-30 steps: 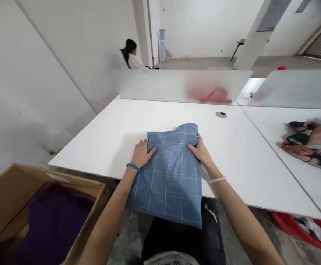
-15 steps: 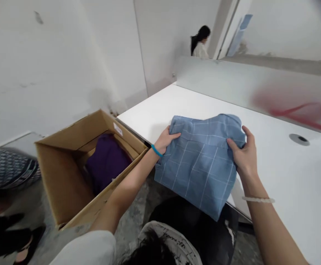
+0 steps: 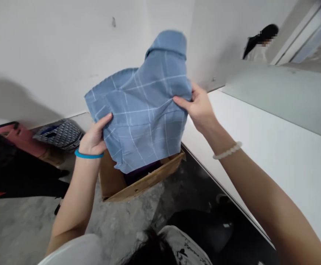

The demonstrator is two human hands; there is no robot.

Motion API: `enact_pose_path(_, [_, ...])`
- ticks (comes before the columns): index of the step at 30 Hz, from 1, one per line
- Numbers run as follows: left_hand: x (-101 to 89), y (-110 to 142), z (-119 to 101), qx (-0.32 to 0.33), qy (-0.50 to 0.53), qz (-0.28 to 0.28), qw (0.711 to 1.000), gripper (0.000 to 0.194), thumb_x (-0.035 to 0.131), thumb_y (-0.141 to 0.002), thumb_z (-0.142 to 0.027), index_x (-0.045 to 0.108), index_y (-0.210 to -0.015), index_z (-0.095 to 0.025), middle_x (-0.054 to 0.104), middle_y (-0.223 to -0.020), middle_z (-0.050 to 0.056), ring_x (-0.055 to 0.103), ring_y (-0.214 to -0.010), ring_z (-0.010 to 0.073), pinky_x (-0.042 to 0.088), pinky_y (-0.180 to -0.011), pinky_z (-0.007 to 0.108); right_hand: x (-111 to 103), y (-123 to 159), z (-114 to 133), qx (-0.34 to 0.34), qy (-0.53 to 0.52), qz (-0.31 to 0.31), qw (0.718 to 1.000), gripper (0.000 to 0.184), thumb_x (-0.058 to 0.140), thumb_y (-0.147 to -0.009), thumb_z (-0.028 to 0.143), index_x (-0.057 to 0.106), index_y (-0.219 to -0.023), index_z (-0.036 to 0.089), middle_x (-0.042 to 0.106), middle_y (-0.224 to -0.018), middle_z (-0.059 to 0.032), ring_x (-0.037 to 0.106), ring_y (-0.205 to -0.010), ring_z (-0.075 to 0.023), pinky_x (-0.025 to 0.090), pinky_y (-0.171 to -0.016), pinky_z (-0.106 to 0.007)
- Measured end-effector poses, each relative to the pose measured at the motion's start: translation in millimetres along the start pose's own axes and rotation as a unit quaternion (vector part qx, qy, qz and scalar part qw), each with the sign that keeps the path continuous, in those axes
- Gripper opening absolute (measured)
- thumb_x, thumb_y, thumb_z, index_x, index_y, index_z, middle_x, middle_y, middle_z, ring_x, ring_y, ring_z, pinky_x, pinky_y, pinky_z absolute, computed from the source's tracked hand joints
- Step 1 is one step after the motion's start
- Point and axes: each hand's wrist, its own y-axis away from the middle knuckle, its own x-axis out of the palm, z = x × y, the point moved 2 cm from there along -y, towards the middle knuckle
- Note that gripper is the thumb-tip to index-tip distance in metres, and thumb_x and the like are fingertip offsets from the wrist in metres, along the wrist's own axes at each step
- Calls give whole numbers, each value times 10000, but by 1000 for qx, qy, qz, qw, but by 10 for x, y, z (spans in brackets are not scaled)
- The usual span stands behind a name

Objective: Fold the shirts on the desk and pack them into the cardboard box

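Note:
I hold a folded blue checked shirt [image 3: 144, 106] in the air with both hands. My left hand [image 3: 95, 138], with a blue band on the wrist, grips its lower left edge. My right hand [image 3: 197, 106], with a white bead bracelet, pinches its right edge. The shirt hangs above an open cardboard box [image 3: 146, 182] on the floor, left of the white table [image 3: 273, 147]. Something dark purple shows inside the box, mostly hidden by the shirt.
A patterned bag [image 3: 59, 134] and a reddish case [image 3: 19, 140] lie on the floor by the white wall. A frosted divider [image 3: 282, 95] runs along the table's far side. Another person [image 3: 258, 46] sits beyond it.
Both hands lifted the blue shirt off the table edge and swung it left, over the cardboard box. My view turned left with it.

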Motion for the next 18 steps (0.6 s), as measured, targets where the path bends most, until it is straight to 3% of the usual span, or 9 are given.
enact_pose_path(5, [-527, -26, 484, 9, 42, -92, 995, 283, 681, -686, -93, 676, -959, -166, 737, -914, 26, 688, -900, 207, 562, -851, 303, 592, 68, -561, 87, -45, 42, 994, 263, 623, -730, 196, 567, -987, 191, 637, -947, -17, 593, -948, -211, 479, -899, -411])
enact_pose_path(9, [-765, 122, 747, -5, 31, -158, 987, 314, 713, -682, -123, 676, -989, -179, 722, -1021, 46, 663, -990, 222, 542, -885, 314, 809, 270, -716, 168, -61, 70, 981, 231, 625, -693, 206, 569, -918, 203, 645, -907, -5, 592, -907, -214, 475, -873, -405])
enact_pose_path(13, [-906, 226, 843, -39, 16, -194, 980, 313, 714, -689, -126, 675, -996, -172, 720, -1027, 57, 667, -982, 238, 545, -884, 351, 939, 365, -777, 227, -81, 97, 966, 258, 620, -686, 213, 575, -940, 208, 662, -943, -11, 599, -928, -218, 473, -881, -403])
enact_pose_path(15, [-955, 137, 885, -45, 6, -194, 980, 334, 729, -680, -134, 671, -1006, -169, 715, -1045, 68, 671, -969, 246, 546, -883, 368, 1012, 339, -872, 225, -71, 102, 966, 274, 615, -691, 216, 576, -962, 211, 663, -968, -19, 600, -954, -224, 469, -897, -409])
enact_pose_path(18, [-1023, -204, 974, -29, -16, -194, 980, 343, 716, -723, -197, 647, -1057, -159, 684, -1124, 106, 657, -1009, 260, 524, -917, 401, 1141, 238, -1146, 195, -4, 82, 977, 298, 590, -727, 238, 571, -1023, 208, 651, -1041, -54, 594, -1001, -242, 454, -927, -431])
